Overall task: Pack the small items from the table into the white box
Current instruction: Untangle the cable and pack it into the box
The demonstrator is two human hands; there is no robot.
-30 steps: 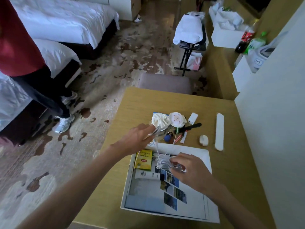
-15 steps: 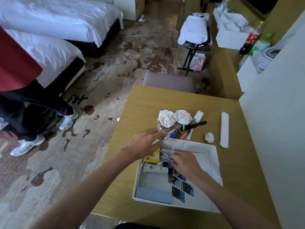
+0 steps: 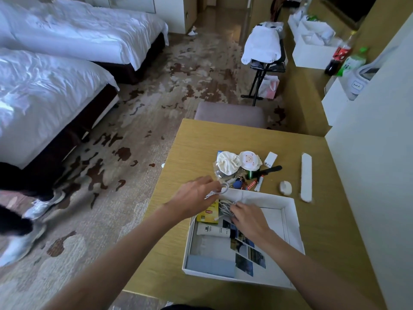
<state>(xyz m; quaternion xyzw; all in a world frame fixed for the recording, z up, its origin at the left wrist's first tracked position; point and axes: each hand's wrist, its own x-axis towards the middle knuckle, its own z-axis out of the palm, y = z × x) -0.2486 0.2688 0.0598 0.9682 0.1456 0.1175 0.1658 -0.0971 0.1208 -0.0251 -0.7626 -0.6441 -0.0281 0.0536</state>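
The white box (image 3: 292,222) lies open on the wooden table (image 3: 196,144), holding a yellow tea packet (image 3: 209,212), a white tube (image 3: 213,231) and a printed sheet with photos. My left hand (image 3: 194,195) pinches one end of a white cable (image 3: 224,187) at the box's far left corner. My right hand (image 3: 248,217) holds the bundled rest of that cable (image 3: 225,208) inside the box. Beyond the box lie a white cloth (image 3: 228,162), a round white pouch (image 3: 249,161), blue keys (image 3: 238,183), small tubes (image 3: 259,184), a black stick (image 3: 268,171) and a small white card (image 3: 270,158).
A white oval piece (image 3: 286,187) and a long white bar (image 3: 306,176) lie right of the pile. A white wall panel (image 3: 368,175) borders the table's right. A stool (image 3: 230,114) stands beyond the far edge. A person's legs and sneakers (image 3: 33,209) are on the carpet at left.
Both hands have stayed on the white cable at the box's far left corner, gathering it lower into the box. The person at left has walked toward the lower left.
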